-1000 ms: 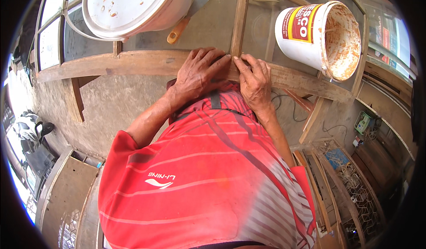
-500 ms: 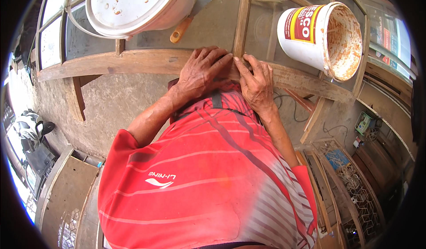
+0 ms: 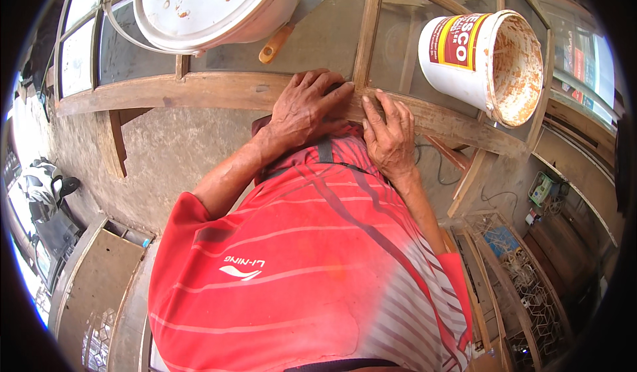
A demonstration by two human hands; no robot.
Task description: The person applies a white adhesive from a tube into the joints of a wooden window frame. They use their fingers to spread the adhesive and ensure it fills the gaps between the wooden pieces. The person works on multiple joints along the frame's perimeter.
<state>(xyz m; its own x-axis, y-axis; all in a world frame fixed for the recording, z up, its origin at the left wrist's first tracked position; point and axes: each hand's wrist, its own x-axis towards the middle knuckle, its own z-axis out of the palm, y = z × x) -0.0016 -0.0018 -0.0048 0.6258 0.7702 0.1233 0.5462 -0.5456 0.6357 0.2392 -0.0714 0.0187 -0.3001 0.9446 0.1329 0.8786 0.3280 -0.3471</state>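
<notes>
A wooden window frame (image 3: 219,90) with glass panes lies across in front of me. My left hand (image 3: 302,109) rests on its near rail, fingers bent loosely over the wood, with nothing visible in them. Just right of the upright bar, my right hand (image 3: 390,133) lies on the same rail with its fingers apart, holding nothing I can see. The fingertips of the two hands are a little apart. Beyond my left hand, a putty knife (image 3: 277,43) with a wooden handle lies on the glass.
A large white lidded bucket (image 3: 206,7) sits on the panes at the far left. At right, a white tub (image 3: 458,54) lies on its side, its inside smeared orange-brown. Wooden supports (image 3: 111,143) stand under the frame; wire and mesh (image 3: 531,286) lie at lower right.
My right hand has drawn slightly back and right along the rail, and its fingertips have moved away from my left hand. The left hand stays nearly in place.
</notes>
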